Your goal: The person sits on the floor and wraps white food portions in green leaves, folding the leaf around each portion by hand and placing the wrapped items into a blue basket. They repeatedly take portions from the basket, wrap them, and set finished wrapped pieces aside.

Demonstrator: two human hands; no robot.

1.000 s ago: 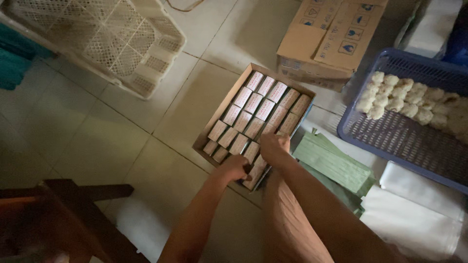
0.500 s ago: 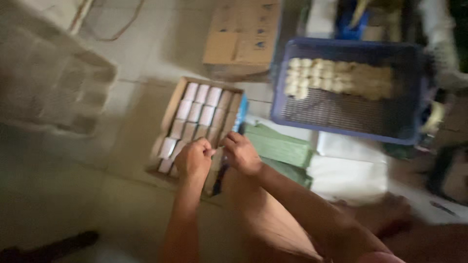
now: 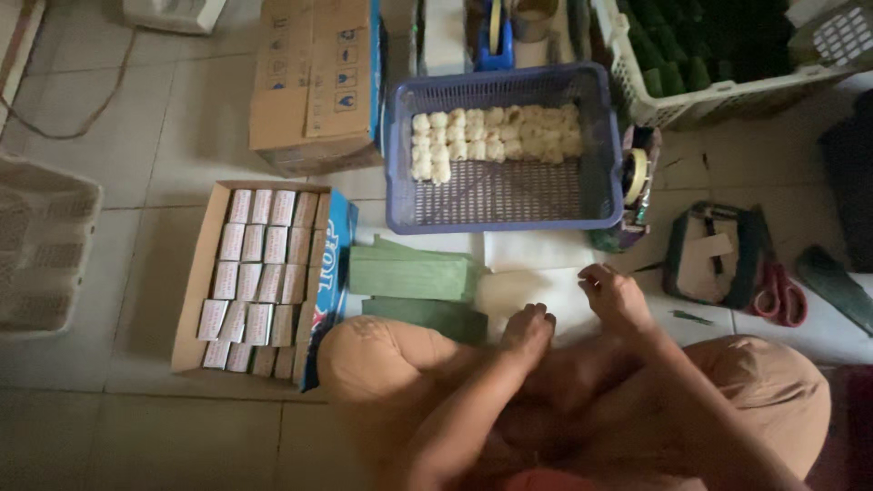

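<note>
I sit cross-legged on a tiled floor. My left hand rests with curled fingers on a stack of white sheets in front of my knees. My right hand hovers just to its right over the same sheets, fingers bent, nothing clearly held. Left of the sheets lie two piles of green paper. Farther left stands an open cardboard box filled with rows of small wrapped white packets. Beyond the sheets a blue plastic basket holds several pale round lumps.
A brown carton stands behind the packet box. A tape dispenser sits right of the basket, red scissors and a dark tray further right. White crates stand at far left and top right.
Both hands left the packet box at the left and came to the white sheets in front of me. My view swung right, bringing the basket and tools into sight.
</note>
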